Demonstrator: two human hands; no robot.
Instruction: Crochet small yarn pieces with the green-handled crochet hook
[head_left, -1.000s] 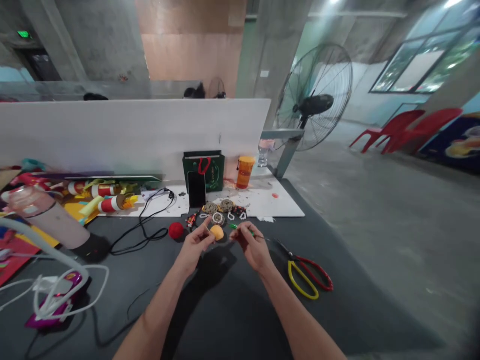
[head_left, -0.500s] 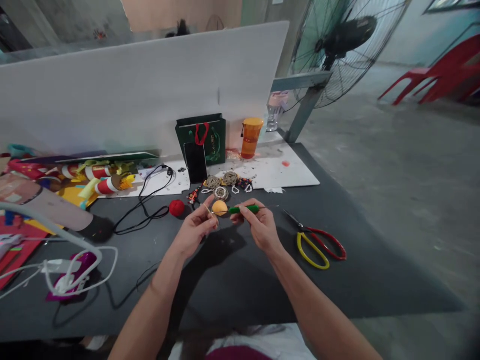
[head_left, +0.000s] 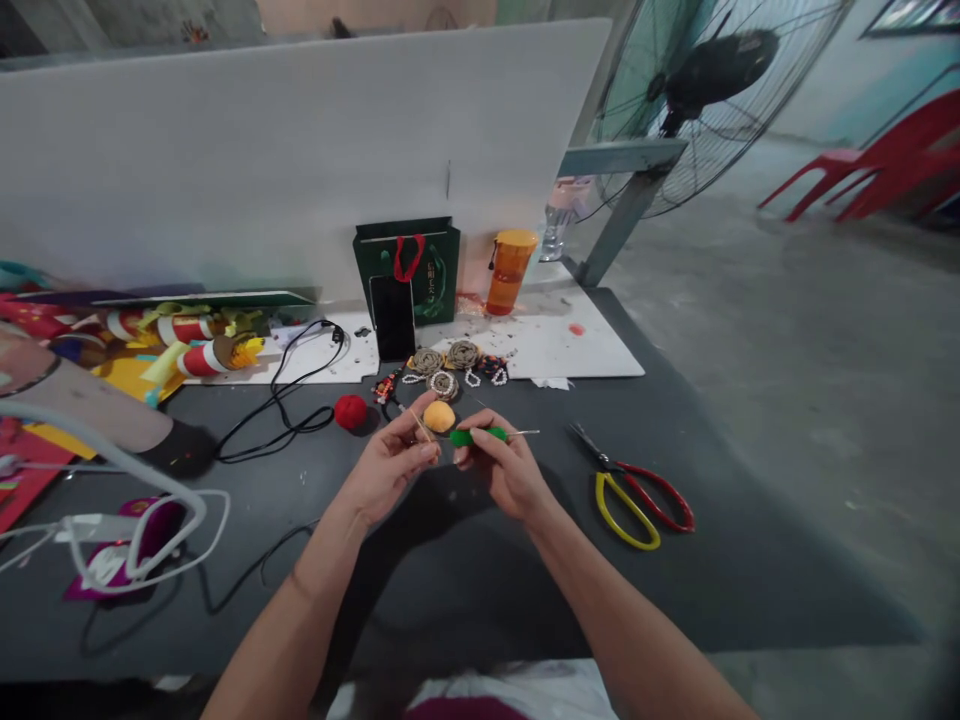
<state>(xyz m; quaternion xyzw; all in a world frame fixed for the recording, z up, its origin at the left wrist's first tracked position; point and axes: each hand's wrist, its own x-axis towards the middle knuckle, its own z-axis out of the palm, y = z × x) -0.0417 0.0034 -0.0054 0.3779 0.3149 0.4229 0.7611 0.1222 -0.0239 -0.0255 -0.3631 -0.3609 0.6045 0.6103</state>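
Observation:
My left hand (head_left: 394, 462) pinches a thin strand of yellow yarn (head_left: 422, 425), drawn taut over the raised index finger. In my right hand (head_left: 506, 465) is a green-handled crochet hook (head_left: 478, 437), lying almost level in the fingers. A metal shaft sticks out of it to the right. The two hands are close together but apart. Just beyond them sits a yellow ball of yarn (head_left: 439, 416). A red ball of yarn (head_left: 350, 412) rests to the left. Behind lie several beaded round ornaments (head_left: 463, 354). Scissors (head_left: 632, 495) with red and yellow handles lie to the right.
A phone (head_left: 394, 318) leans on a dark green gift bag (head_left: 442, 245), beside an orange cup (head_left: 511, 272). A black cable (head_left: 281, 405), white cords (head_left: 196, 510) and craft pieces (head_left: 199, 355) occupy the left. The grey table (head_left: 750, 560) ends at the right.
My right hand has shifted slightly down and left. The hook's metal shaft reached toward the yarn in my left hand before; now it shows on the right side. The view has moved slightly.

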